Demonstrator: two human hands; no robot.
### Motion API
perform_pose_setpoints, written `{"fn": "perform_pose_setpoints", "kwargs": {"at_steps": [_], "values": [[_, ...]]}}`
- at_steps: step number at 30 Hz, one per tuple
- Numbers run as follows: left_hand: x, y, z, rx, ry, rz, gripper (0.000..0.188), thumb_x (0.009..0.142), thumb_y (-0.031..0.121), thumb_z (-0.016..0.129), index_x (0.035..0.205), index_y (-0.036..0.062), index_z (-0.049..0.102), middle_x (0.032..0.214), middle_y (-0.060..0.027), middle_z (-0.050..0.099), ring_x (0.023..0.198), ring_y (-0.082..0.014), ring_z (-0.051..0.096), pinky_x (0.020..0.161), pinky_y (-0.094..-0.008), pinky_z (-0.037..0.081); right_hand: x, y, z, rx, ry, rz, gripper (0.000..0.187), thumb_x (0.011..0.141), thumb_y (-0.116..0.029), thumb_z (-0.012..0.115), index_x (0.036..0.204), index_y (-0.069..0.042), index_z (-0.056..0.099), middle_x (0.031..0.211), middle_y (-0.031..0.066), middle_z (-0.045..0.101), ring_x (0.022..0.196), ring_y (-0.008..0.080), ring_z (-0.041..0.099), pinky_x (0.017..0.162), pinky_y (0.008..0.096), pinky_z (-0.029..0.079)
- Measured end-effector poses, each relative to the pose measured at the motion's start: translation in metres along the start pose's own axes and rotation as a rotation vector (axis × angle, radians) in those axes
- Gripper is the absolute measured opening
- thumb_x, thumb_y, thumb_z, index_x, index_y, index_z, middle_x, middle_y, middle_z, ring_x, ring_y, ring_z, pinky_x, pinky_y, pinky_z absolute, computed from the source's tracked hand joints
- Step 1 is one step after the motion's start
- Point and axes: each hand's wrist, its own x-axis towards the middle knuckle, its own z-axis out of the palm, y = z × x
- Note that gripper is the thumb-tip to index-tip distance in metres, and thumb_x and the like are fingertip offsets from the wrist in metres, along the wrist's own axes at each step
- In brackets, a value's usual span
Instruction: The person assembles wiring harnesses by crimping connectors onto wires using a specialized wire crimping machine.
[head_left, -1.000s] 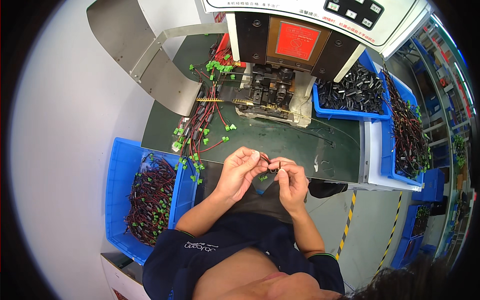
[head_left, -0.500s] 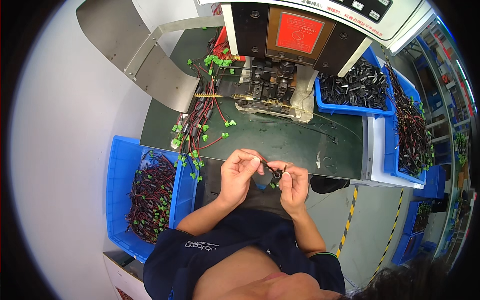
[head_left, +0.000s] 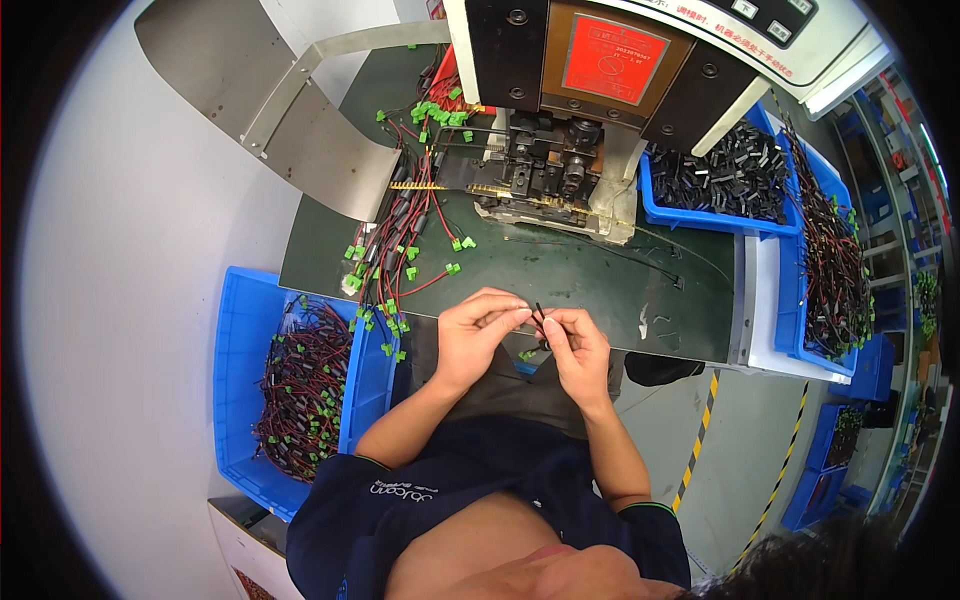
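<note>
In front of my body, just off the bench's near edge, my left hand (head_left: 468,340) and my right hand (head_left: 583,362) meet, both with thumb and fingers pinched. Between them is a thin wire cable (head_left: 541,320), its dark ends poking up past my fingertips. Both hands grip this cable. A small green connector (head_left: 528,355) hangs below the fingers. The rest of the cable is mostly hidden by my hands. Beyond them on the bench stands a press machine (head_left: 555,160) with dark metal tooling.
Red-and-black cables with green connectors (head_left: 400,240) lie on the green bench (head_left: 530,270), left of the press. A blue bin (head_left: 232,400) of similar cables sits at lower left. At right are blue bins of black parts (head_left: 725,180) and cables (head_left: 835,270). A curved metal plate (head_left: 335,160) sticks out.
My hands have drawn closer together, the right moving slightly left and up. The cable's dark ends now point up between the fingers, and the green connector hangs further left.
</note>
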Motion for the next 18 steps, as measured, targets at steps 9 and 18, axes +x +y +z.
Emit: {"fn": "perform_pose_setpoints", "kwargs": {"at_steps": [9, 18], "values": [[0.006, -0.006, -0.007, -0.133, -0.026, -0.177, 0.015, 0.092, -0.006, 0.075, 0.107, -0.0074, 0.075, 0.103, -0.0114, 0.074, 0.093, -0.0161, 0.073, 0.080, -0.0278, 0.061, 0.009, -0.008, -0.001, -0.024, -0.019, 0.002, 0.007, 0.099, -0.001, 0.068, 0.103, 0.004, 0.069, 0.107, 0.0090, 0.072, 0.085, 0.0104, 0.070, 0.060, 0.0206, 0.053], [0.009, -0.004, -0.009, -0.141, -0.035, -0.146, 0.013, 0.092, -0.006, 0.075, 0.105, -0.0069, 0.074, 0.104, -0.0109, 0.074, 0.096, -0.0148, 0.072, 0.085, -0.0273, 0.060, 0.012, -0.019, 0.002, -0.148, -0.039, -0.035, 0.005, 0.097, 0.000, 0.069, 0.101, 0.003, 0.070, 0.104, 0.0098, 0.073, 0.081, 0.0113, 0.071, 0.055, 0.0212, 0.050]]}}
